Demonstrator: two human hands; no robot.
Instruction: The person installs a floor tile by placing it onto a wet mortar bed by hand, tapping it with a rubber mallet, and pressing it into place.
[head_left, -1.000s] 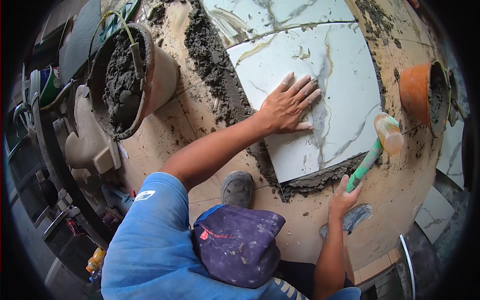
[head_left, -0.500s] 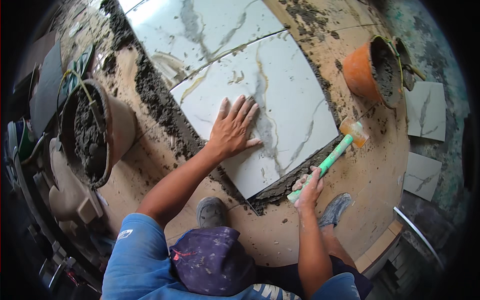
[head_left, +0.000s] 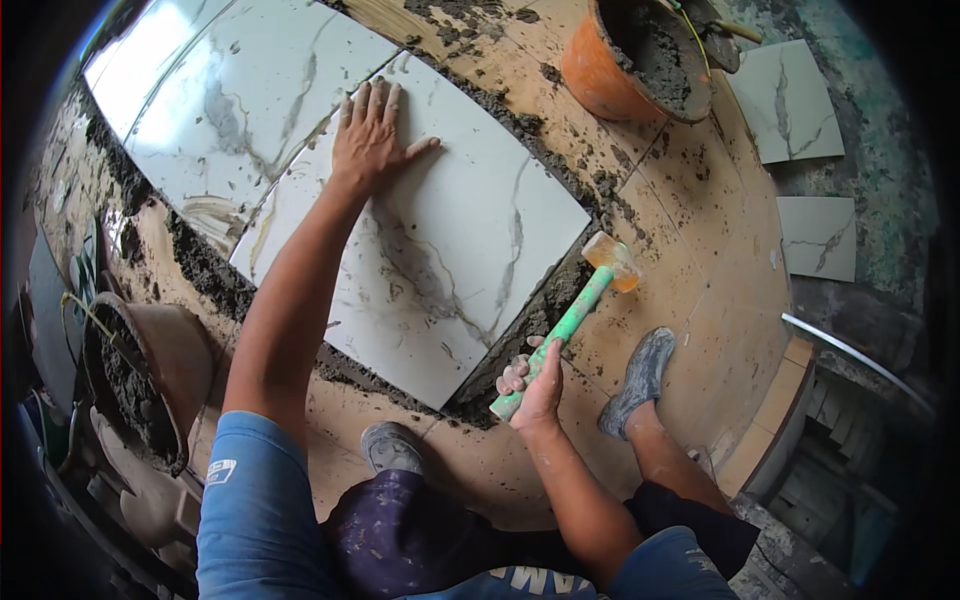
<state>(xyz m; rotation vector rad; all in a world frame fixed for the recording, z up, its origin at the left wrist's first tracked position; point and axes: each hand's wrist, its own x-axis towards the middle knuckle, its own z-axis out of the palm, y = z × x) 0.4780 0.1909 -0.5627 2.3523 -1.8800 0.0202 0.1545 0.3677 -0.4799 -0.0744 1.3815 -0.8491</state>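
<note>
My left hand [head_left: 370, 145] lies flat, fingers spread, on a white marbled tile [head_left: 455, 215], close to the joint with the tile beyond it. Grey mortar [head_left: 548, 305] shows along the near tile's right and lower edges. In my right hand [head_left: 535, 385] is a rubber mallet [head_left: 580, 308] with a green handle and a translucent orange-tinged head. The mallet's head is by the tile's right corner; I cannot tell whether it touches anything. Small crumbs of mortar dot the tile faces.
An orange bucket [head_left: 595, 65] of mortar stands at the far right, a second mortar bucket [head_left: 190, 345] at the left. Two cut marbled tile pieces [head_left: 790, 100] lie beyond the orange bucket. My shoes [head_left: 640, 380] rest on the tan floor below the tile. A step edge [head_left: 770, 415] is at the right.
The view has shifted, so the scene sits further left and higher. My left hand has slid across the tile toward the far joint. The mallet remains in my right hand near the tile's right corner.
</note>
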